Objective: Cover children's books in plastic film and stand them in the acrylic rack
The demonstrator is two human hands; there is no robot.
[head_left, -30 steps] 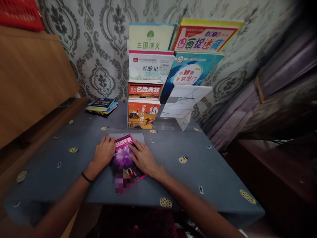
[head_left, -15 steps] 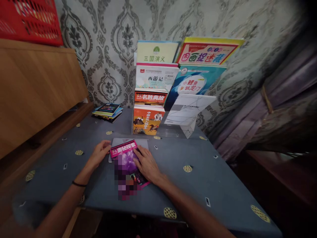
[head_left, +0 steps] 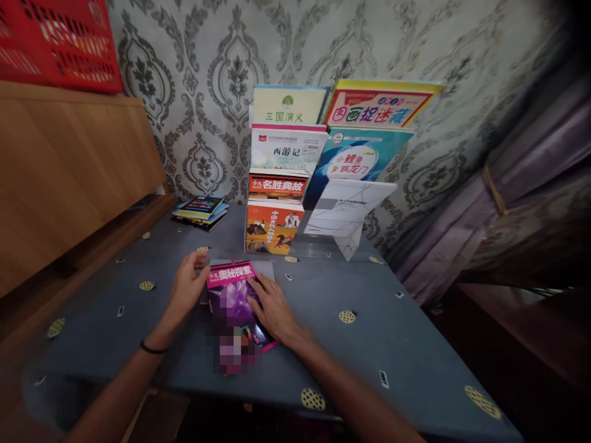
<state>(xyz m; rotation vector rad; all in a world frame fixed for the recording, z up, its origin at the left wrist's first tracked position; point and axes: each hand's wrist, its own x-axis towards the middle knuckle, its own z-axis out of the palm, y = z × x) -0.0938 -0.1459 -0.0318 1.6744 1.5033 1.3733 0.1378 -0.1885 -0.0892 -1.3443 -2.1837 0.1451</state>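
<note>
A purple-and-pink book [head_left: 235, 298] lies slightly turned on the table, its lower part blurred out by pixel blocks. Beneath it, a grey-white flat item [head_left: 265, 268] sticks out at the top edge. My right hand [head_left: 273, 309] rests on the book's right side, fingers stretched out over the cover. Beside the upper left corner of the book is my left hand [head_left: 188, 284], fingers apart and holding nothing; its thumb is close to the book's edge, and I cannot tell whether it touches.
A clear display rack [head_left: 348, 246] holds several books, including an orange one [head_left: 273, 227], against the patterned wall. A small pile of books [head_left: 201, 210] sits back left. Left stands a wooden cabinet [head_left: 78, 154] under a red basket [head_left: 60, 49]; a curtain [head_left: 443, 246] hangs right.
My left hand has drawn slightly back from the book's upper left corner and turned more upright. My right hand stays on the book. The view has tilted up slightly.
</note>
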